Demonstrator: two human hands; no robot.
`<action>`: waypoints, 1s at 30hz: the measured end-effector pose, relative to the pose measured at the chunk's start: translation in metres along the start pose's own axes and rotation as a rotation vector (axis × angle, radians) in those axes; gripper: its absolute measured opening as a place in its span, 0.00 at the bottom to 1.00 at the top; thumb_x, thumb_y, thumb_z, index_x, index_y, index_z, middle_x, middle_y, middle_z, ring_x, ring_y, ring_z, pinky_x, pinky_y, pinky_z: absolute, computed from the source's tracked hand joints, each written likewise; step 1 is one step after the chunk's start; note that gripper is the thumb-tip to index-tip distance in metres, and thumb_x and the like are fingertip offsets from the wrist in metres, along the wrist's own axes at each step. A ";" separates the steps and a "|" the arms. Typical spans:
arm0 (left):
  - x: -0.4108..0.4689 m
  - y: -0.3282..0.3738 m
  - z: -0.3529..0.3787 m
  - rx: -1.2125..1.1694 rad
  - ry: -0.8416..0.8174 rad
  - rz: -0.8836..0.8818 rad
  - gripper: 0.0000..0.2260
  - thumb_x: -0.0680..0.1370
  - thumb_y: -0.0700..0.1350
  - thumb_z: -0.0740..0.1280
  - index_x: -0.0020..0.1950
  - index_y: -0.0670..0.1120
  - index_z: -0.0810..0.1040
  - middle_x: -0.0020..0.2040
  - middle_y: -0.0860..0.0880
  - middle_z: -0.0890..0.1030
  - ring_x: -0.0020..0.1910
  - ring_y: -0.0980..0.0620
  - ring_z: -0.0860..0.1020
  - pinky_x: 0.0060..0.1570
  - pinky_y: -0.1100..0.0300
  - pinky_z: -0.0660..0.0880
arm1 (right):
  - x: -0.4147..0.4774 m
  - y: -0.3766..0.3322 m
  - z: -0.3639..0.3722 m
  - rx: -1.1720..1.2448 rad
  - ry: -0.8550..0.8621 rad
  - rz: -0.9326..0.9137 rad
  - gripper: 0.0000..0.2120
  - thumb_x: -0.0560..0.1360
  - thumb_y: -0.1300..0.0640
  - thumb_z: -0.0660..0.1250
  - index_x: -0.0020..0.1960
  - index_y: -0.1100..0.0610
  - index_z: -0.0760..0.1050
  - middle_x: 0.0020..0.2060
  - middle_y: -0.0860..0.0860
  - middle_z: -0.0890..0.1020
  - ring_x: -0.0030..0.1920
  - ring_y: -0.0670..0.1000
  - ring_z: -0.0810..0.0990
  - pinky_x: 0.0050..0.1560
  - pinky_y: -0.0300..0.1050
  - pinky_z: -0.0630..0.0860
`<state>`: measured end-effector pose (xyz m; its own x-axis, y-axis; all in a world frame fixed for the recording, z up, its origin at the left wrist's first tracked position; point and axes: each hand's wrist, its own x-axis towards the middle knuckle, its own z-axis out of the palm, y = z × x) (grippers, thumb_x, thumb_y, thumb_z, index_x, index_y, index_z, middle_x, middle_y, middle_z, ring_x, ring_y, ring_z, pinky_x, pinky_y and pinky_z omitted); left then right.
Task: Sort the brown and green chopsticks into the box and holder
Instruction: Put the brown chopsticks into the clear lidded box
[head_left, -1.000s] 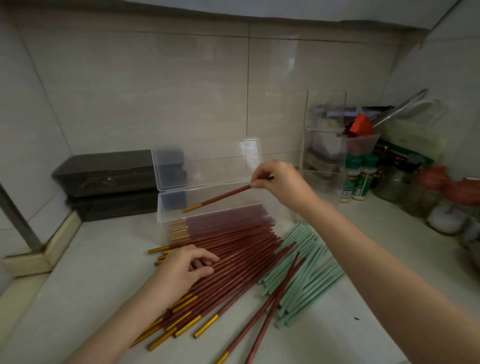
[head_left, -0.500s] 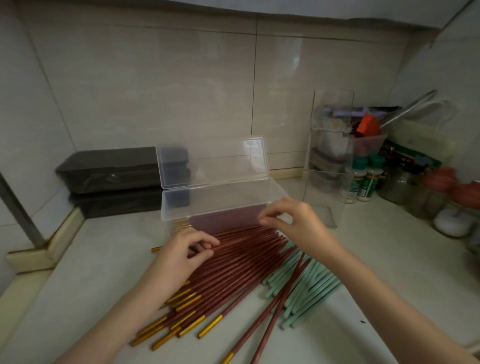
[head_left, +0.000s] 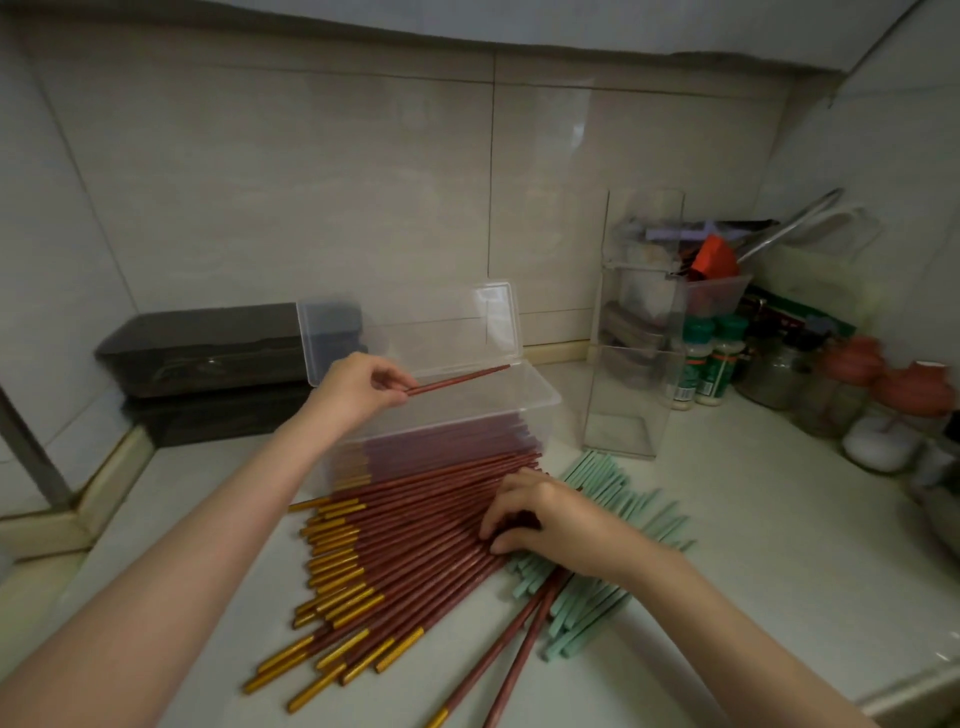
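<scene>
A pile of brown chopsticks (head_left: 415, 540) with gold ends lies fanned on the counter. To its right, partly under it, lies a heap of green chopsticks (head_left: 623, 499). Behind them stands a clear plastic box (head_left: 540, 402) with its lid raised; several brown chopsticks lie inside. My left hand (head_left: 358, 387) holds one brown chopstick (head_left: 462, 378) over the open box. Fingers curled, my right hand (head_left: 540, 519) pinches at brown chopsticks in the pile. A tall clear holder (head_left: 631, 364) stands to the right of the box, with no chopsticks in it.
Two dark stacked boxes (head_left: 208, 364) sit against the wall at the left. Spice bottles (head_left: 706, 358), jars (head_left: 883, 415) and a tub of utensils (head_left: 717, 291) crowd the back right corner. Bare counter lies at the front right.
My right hand dropped its chopstick in the box and came down onto the pile. My left hand lifted a brown chopstick from the pile up over the box.
</scene>
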<state>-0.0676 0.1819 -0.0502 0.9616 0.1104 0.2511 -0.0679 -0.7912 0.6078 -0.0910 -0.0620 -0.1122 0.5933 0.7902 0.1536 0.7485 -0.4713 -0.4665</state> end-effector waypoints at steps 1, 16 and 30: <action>0.003 -0.002 0.003 0.010 -0.019 -0.010 0.09 0.71 0.36 0.72 0.50 0.43 0.82 0.45 0.47 0.82 0.37 0.60 0.75 0.39 0.77 0.68 | 0.001 0.000 0.000 0.007 -0.008 0.006 0.07 0.72 0.55 0.71 0.49 0.53 0.80 0.44 0.46 0.75 0.50 0.47 0.70 0.55 0.39 0.66; -0.046 0.010 0.017 -0.094 0.154 0.212 0.09 0.73 0.37 0.69 0.49 0.49 0.82 0.45 0.51 0.81 0.44 0.62 0.77 0.49 0.71 0.71 | 0.008 0.005 -0.003 0.039 -0.072 0.011 0.06 0.71 0.56 0.71 0.47 0.54 0.79 0.46 0.49 0.77 0.51 0.48 0.70 0.57 0.42 0.66; -0.122 -0.033 0.035 -0.046 -0.061 0.091 0.10 0.72 0.42 0.71 0.43 0.59 0.80 0.45 0.58 0.79 0.47 0.63 0.76 0.43 0.72 0.71 | 0.001 -0.002 -0.046 0.063 0.256 -0.017 0.01 0.70 0.61 0.72 0.42 0.58 0.82 0.38 0.45 0.80 0.43 0.44 0.76 0.48 0.33 0.70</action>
<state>-0.1733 0.1739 -0.1275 0.9653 0.0010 0.2612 -0.1666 -0.7678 0.6186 -0.0781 -0.0782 -0.0716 0.6422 0.6691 0.3740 0.7440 -0.4266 -0.5142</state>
